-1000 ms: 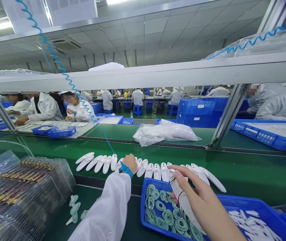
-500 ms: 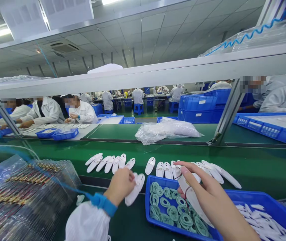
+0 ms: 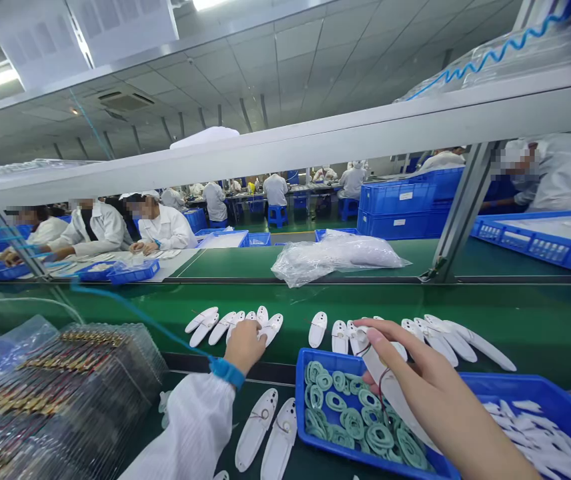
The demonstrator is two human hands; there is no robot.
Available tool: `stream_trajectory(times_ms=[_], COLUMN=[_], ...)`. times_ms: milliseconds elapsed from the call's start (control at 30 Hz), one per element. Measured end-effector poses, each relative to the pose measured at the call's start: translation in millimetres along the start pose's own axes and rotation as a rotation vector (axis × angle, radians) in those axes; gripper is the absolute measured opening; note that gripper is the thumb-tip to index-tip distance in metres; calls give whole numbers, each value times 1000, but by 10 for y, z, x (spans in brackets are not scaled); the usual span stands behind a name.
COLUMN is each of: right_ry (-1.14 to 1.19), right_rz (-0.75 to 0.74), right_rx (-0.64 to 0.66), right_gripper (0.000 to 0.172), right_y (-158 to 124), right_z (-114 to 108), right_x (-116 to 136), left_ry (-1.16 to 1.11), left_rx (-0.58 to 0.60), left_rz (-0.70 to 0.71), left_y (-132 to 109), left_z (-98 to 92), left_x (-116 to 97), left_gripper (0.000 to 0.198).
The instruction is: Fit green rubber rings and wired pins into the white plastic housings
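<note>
Head view is showing the left hand (image 3: pixel 244 343) reaching to the near edge of the green belt (image 3: pixel 555 327), its fingers curling down onto the left stretch of the row of white shells (image 3: pixel 218 327). The knuckles are hiding the fingertips, so I cannot tell whether it is gripping a shell or only touching one. A blue wrist strap (image 3: pixel 228 372) is circling that wrist above the white sleeve (image 3: pixel 190 433). The right hand (image 3: pixel 415 377) is closing thumb and fingers round a wired shell (image 3: pixel 378 373) and holding it tilted over the far rim of the blue bin (image 3: pixel 299 400), with thin red and black leads trailing from it. Green rings (image 3: pixel 345 420) are filling the bin's left compartment, and flat white pieces (image 3: pixel 535 437) are lying in its right one. Two loose shells (image 3: pixel 268 433) are lying side by side just left of the bin, near the sleeve. A stack of clear trays (image 3: pixel 65 387) is standing at the bench's left edge. A clear bag (image 3: pixel 338 257) is lying on the far table beyond the belt.
</note>
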State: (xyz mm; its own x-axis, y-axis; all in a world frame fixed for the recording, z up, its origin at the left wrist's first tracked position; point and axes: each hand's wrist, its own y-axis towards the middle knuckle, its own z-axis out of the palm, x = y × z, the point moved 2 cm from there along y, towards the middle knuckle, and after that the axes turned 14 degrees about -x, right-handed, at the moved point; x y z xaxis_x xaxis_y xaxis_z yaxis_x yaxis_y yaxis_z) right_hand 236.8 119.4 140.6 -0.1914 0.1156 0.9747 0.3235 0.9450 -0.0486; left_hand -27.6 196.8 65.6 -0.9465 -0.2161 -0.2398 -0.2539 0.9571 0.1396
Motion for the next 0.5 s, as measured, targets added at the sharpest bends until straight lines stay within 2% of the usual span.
stream_trajectory(times_ms=[133,233,367,500], right_ry=[3,13,52,77], right_rz=[22,17,24,69], right_rx=[-12,-31,-24,-22], right_gripper=[60,60,60,60], right_y=[-5,-3,23,41], right_z=[-7,-16,-39,-91], right_x=[6,6,-19,-29], left_ry=[46,86,120,94], left_rx=[-73,-61,19,43], left_rz=[1,-4,7,18], left_y=[377,563,705,790], left_z=[102,190,344,472], left_x=[-206,-394,-640,-799], left_gripper=[33,34,34,35])
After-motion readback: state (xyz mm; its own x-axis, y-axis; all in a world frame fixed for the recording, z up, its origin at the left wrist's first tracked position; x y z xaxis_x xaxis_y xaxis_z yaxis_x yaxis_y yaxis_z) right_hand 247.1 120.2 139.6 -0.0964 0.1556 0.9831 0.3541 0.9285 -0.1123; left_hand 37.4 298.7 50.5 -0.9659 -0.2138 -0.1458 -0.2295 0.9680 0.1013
